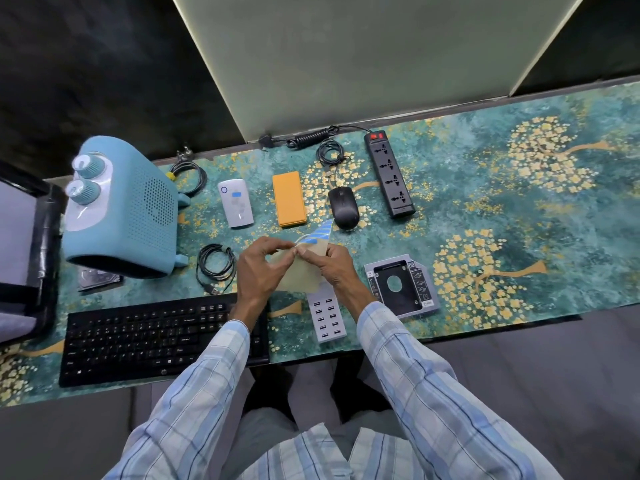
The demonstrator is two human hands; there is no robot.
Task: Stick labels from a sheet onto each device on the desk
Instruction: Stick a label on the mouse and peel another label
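My left hand and my right hand meet over the desk middle, both pinching a tan label sheet whose top corner with blue labels is curled up. A white power bank carries a small blue label. Beside it lie an orange power bank, a black mouse, a black power strip, a grey multi-port USB charger partly under my right wrist, a drive caddy, a black keyboard and a blue fan heater.
Coiled black cables lie at the back, behind the heater and left of my hands. A hard drive sits under the heater's front. A patterned green mat covers the desk. A dark chair stands at left.
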